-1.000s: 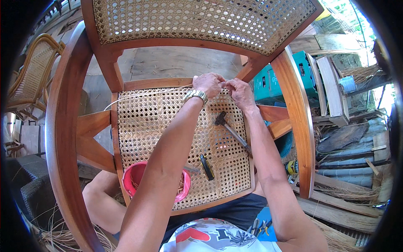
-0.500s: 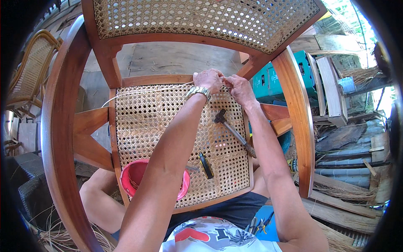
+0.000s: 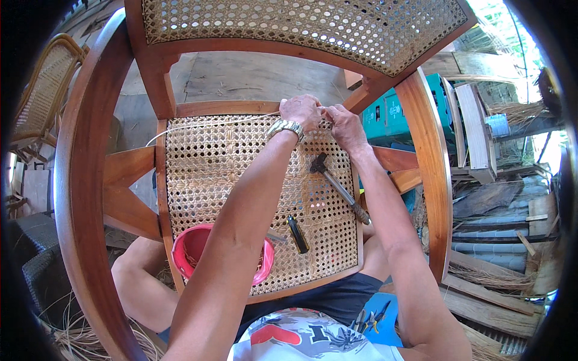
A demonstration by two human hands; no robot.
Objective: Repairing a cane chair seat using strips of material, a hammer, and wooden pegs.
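My left hand, with a metal watch on the wrist, is closed on a thin cane strand at the back right of a woven cane seat. The strand trails left over the seat's side rail. My right hand touches the same corner, fingers pinched on something too small to make out. A hammer lies on the seat below my hands. A black-and-yellow handled tool lies nearer me, beside a pink container partly hidden by my left forearm.
The wooden chair's arms and cane backrest surround the seat. Another cane chair stands at left, green crates and stacked boards at right. Pliers sit in a blue holder below my right forearm.
The chair sits slightly higher in the view. Both hands stay at the same corner, with only slight shifts of the fingers.
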